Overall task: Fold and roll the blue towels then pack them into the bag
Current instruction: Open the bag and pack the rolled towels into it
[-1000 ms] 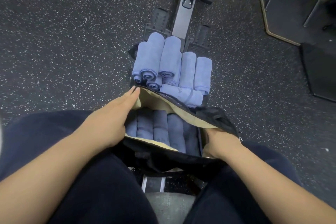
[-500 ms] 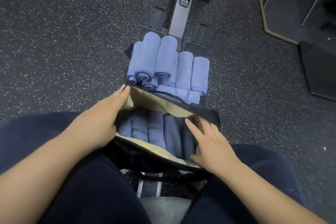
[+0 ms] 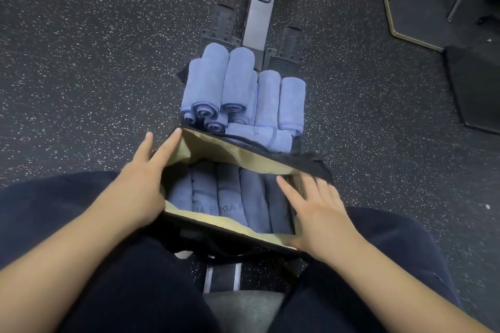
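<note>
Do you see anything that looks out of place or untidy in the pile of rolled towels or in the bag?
One thing: in the pile of rolled towels beyond the bag, one towel lies crosswise at the near edge, while the others point away from the person. The towels in the bag lie side by side.

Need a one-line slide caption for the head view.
Both hands, left hand and right hand, hold the bag open over packed towels; rolled towels wait beyond.

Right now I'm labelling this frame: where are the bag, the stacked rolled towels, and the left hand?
bag [image 3: 230, 153], head view, tan inner lining.
stacked rolled towels [image 3: 239, 76], head view, top roll's side.
left hand [image 3: 135, 184], head view, back of hand.
</note>
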